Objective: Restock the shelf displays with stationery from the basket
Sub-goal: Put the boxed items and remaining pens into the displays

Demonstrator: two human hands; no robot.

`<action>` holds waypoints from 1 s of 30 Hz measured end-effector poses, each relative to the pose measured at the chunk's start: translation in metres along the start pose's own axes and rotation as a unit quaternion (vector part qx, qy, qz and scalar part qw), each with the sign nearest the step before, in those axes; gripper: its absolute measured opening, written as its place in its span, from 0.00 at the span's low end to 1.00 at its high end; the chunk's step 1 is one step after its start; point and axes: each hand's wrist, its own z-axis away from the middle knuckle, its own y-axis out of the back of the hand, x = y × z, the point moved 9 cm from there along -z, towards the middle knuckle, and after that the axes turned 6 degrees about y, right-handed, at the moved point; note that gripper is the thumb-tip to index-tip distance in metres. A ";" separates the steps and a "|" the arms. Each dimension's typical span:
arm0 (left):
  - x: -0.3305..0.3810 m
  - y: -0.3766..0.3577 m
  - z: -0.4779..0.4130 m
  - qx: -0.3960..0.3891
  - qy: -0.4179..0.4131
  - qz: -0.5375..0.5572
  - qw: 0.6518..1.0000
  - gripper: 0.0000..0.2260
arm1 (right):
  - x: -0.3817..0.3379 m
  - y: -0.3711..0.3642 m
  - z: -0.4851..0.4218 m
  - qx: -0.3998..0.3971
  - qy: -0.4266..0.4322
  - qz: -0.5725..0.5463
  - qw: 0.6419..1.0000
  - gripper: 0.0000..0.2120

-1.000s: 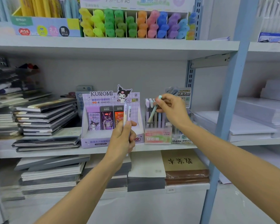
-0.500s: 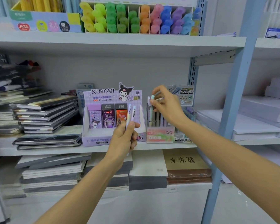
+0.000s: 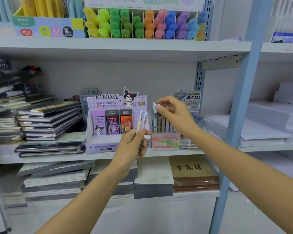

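A person's two bare arms reach toward a white shop shelf (image 3: pixel 46 158). The left hand (image 3: pixel 134 146) grips two pastel pens (image 3: pixel 142 120) upright, in front of a lilac Kuromi display box (image 3: pixel 108 146). Just to the right, the right hand (image 3: pixel 174 114) hovers over a Fruit Soda pen box (image 3: pixel 165 142) of standing pens; its fingertips (image 3: pixel 159 108) seem to pinch the top of a mint-capped pen (image 3: pixel 155 115), though blur makes this uncertain. Stacked notebooks (image 3: pixel 49 119) lie at left. Coloured highlighters (image 3: pixel 142 24) fill the shelf above.
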 end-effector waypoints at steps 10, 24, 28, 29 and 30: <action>0.010 -0.017 0.008 -0.032 -0.010 0.001 0.999 0.14 | -0.008 -0.006 0.013 -0.036 -0.060 -0.226 0.972 0.04; 0.022 0.027 0.013 0.125 -0.026 0.187 0.974 0.05 | 0.004 -0.008 0.051 -0.148 -0.130 -0.248 0.949 0.06; 0.028 0.017 0.015 0.106 -0.032 0.157 0.981 0.05 | 0.001 -0.024 0.066 -0.254 -0.121 -0.201 0.938 0.08; 0.029 0.014 0.016 0.100 -0.033 0.140 0.985 0.03 | -0.001 -0.025 0.066 -0.262 -0.114 -0.184 0.940 0.09; 0.030 0.011 0.017 0.095 -0.034 0.120 0.988 0.02 | -0.004 -0.024 0.064 -0.252 -0.105 -0.171 0.947 0.11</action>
